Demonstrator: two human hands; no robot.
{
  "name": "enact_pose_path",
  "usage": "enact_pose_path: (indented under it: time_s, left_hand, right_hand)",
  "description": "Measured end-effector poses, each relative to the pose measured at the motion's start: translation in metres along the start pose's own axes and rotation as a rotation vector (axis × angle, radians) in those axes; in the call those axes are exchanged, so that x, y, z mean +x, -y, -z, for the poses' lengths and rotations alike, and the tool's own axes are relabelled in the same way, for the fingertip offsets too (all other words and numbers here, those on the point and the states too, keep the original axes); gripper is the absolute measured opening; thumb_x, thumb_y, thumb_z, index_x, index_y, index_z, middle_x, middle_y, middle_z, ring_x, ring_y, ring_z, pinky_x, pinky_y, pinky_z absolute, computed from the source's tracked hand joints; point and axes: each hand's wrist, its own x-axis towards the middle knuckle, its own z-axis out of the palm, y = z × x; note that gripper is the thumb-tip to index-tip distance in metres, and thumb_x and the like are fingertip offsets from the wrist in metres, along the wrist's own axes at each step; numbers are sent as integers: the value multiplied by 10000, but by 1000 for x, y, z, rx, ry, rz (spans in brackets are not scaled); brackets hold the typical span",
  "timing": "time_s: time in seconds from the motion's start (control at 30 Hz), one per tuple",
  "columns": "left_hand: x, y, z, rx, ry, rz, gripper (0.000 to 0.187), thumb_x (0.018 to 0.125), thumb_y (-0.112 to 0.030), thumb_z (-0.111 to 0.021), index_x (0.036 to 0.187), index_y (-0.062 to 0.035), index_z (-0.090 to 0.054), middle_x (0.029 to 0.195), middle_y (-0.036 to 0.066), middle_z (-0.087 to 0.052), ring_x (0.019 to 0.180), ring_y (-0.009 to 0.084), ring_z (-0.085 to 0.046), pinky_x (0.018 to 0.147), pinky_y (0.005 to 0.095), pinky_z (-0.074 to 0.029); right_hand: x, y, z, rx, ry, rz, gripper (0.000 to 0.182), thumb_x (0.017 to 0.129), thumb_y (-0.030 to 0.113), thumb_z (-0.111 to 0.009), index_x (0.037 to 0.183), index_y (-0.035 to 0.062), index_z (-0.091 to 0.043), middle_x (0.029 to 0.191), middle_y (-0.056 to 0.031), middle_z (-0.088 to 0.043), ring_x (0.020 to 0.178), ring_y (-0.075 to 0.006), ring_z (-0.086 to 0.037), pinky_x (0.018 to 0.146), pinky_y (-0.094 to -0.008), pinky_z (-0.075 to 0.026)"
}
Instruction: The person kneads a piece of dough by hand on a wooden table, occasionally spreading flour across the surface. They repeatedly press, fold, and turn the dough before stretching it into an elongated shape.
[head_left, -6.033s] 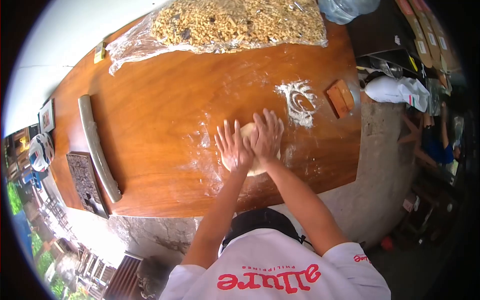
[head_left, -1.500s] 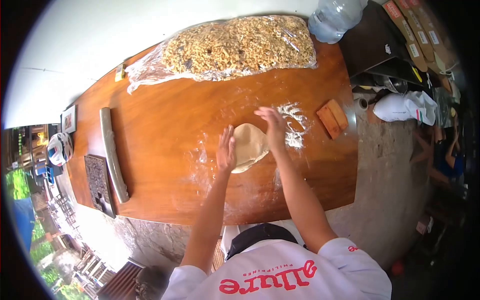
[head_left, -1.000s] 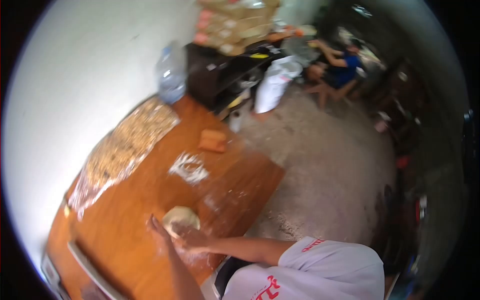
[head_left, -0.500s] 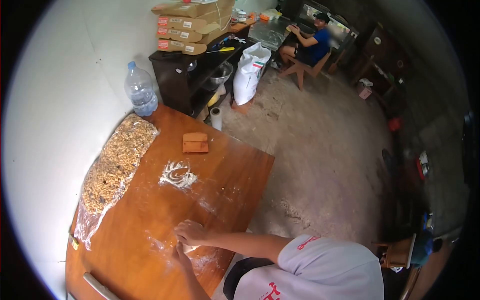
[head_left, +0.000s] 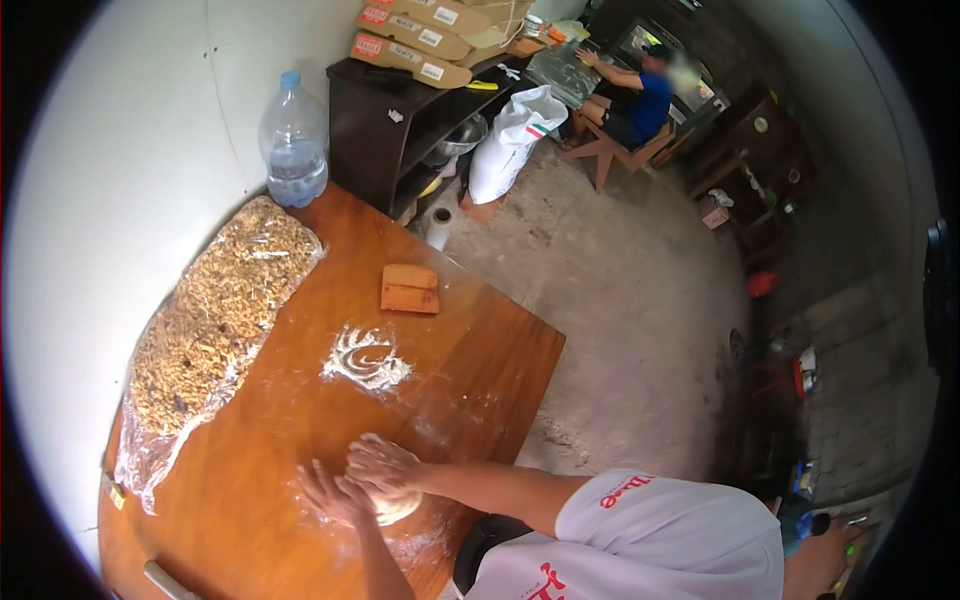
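Note:
A pale lump of dough lies on the floured part of the wooden table, partly covered by my hands. My left hand is open, its fingers stretched out beside the dough and its heel close against it. Across the upper side of the dough, my right hand rests with fingers extended and a little apart. Further up the table is a patch of white flour with finger streaks through it. Where my palms meet the dough is hidden.
Against the wall lies a clear bag of chopped brown bits, with a large water bottle behind it. A wooden block sits near the far edge. Beyond stand a dark shelf, a white sack and a seated person.
My hands have gone from closed together over the dough to stretched-out fingers, and more dough shows. My view has shifted and tilted slightly. The seated person's arms now reach toward the table.

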Motion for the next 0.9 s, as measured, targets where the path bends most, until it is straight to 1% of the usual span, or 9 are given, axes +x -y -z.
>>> enact_pose_path:
  time_s: [0.07, 0.13, 0.37, 0.43, 0.5, 0.57, 0.73, 0.8, 0.9]
  left_hand:
    - [33, 4, -9, 76, -1, 112, 648, 1053, -524, -278, 1389, -70, -596, 1532, 189, -458, 1455, 392, -355, 1210, 557, -210]
    - [60, 20, -19, 159, -22, 226, 650, 1057, -531, -265, 1423, -90, -571, 1568, 164, -422, 1484, 371, -315, 1226, 553, -169]
    - [58, 26, -27, -203, 40, 305, 569, 1098, -402, -233, 1506, -74, -456, 1622, 160, -326, 1514, 349, -259, 1239, 521, -155]
    - [29, 16, -34, -747, 159, 458, 636, 1098, -458, -199, 1529, -42, -411, 1607, 176, -354, 1519, 326, -253, 1249, 488, -132]
    - [-28, 36, -66, -451, 71, 177, 672, 1089, -490, -211, 1574, -36, -314, 1636, 168, -295, 1526, 311, -236, 1249, 470, -157]
    - [-46, -34, -44, -698, -48, 391, 724, 1068, -540, -273, 1595, -43, -251, 1652, 166, -258, 1523, 307, -237, 1239, 469, -192]
    - [-64, -127, 21, -1116, 13, 833, 716, 1039, -533, -370, 1536, -18, -377, 1564, 185, -394, 1458, 309, -361, 1205, 477, -260]
    - [-88, -69, 20, -998, 32, 772, 685, 1037, -516, -379, 1503, -16, -426, 1519, 182, -444, 1414, 305, -413, 1193, 477, -279]
    - [-90, -26, 8, -876, -138, 793, 615, 1031, -478, -407, 1417, -16, -532, 1376, 164, -574, 1272, 285, -540, 1135, 476, -347]
  right_hand:
    - [38, -9, -5, -52, 320, -74, 413, 932, 320, -607, 1296, 123, -602, 1434, -191, -502, 1418, -362, -388, 1170, -561, -290]
    - [66, -21, -23, -52, -187, -46, 398, 906, 339, -627, 1232, 112, -620, 1431, -186, -486, 1416, -371, -366, 1185, -555, -267]
    - [145, -42, -25, 83, -477, 15, 346, 920, 343, -568, 1148, 107, -677, 1397, -150, -509, 1400, -344, -375, 1179, -535, -240]
    - [157, -41, -3, 267, -52, 16, 362, 912, 348, -589, 1126, 81, -706, 1367, -128, -559, 1381, -324, -410, 1139, -551, -289]
    - [161, -52, 9, 498, -115, -3, 358, 924, 341, -587, 1097, 55, -717, 1283, -123, -622, 1291, -343, -494, 1076, -524, -374]
    - [145, -54, 60, 966, -14, -364, 363, 961, 339, -556, 1122, 49, -706, 1273, -145, -635, 1256, -380, -522, 1044, -485, -423]
    - [60, -63, -26, 69, -546, 278, 278, 964, 264, -572, 1033, 24, -694, 1098, -201, -681, 1063, -363, -655, 935, -481, -496]
    - [34, -20, 57, 592, 398, -230, 252, 951, 255, -585, 971, 24, -682, 1226, -193, -618, 1215, -352, -568, 1033, -502, -431]
    - [-18, 7, 45, 368, 340, 28, 313, 930, 273, -631, 1130, 36, -671, 1263, -181, -625, 1229, -332, -572, 1058, -485, -430]
